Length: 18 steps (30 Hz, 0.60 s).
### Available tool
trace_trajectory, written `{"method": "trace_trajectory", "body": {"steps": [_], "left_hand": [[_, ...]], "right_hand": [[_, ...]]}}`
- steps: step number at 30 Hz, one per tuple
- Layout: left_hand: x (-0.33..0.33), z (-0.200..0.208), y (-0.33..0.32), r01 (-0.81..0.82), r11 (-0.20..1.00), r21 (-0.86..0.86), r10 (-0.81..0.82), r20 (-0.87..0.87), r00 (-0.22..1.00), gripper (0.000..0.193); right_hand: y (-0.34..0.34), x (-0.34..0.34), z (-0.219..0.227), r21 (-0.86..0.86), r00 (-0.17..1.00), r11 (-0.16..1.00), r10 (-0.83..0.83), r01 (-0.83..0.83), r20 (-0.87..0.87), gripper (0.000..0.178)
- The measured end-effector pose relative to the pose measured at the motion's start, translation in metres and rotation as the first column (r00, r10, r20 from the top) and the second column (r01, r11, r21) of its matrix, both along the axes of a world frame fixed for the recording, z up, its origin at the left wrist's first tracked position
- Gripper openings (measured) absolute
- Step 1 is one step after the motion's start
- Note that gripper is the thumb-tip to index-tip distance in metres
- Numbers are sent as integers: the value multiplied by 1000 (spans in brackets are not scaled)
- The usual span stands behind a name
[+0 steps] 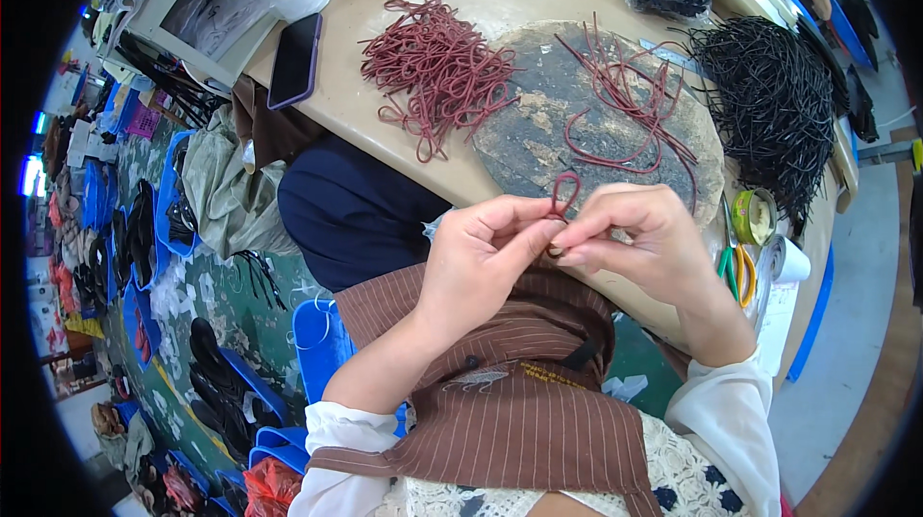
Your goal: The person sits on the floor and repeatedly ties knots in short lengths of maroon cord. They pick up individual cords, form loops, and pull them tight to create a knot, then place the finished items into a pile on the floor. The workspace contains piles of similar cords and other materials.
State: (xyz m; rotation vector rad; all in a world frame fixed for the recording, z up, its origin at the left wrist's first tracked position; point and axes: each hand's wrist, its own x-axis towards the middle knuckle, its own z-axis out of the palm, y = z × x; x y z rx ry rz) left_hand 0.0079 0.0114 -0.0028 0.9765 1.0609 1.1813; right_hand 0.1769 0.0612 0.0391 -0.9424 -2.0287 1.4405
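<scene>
Both my hands meet over the near edge of the table, with their fingertips almost touching. Between thumb and forefinger, my left hand [490, 252] pinches a dark red cord [567, 187], whose loop stands up above the fingers. My right hand [635, 238] is also pinched closed at the lower part of this cord; the fingers hide most of it there. Just beyond lies a round, worn grey board [538, 132] with several loose red cords [635, 103] on it. To its left is a heap of looped red cords [437, 70].
A bundle of black cords [769, 94] lies at the right. Scissors [742, 275], a small green tin [754, 216] and a white roll [788, 260] sit near the right edge. A phone [295, 60] rests at the left edge; blue bins [322, 339] stand on the green floor.
</scene>
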Motion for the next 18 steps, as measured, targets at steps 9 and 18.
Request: {"method": "trace_trajectory", "body": {"steps": [9,18], "left_hand": [[-6,-5,6,9,978,-211,47,258,965,20],[-3,-10,5,121,937,-328,33,427,904,20]], "right_hand": [[2,-16,-11,-378,990,916,-138,131,9,11],[6,-9,-13,-73,991,993,-82,90,109,15]]}}
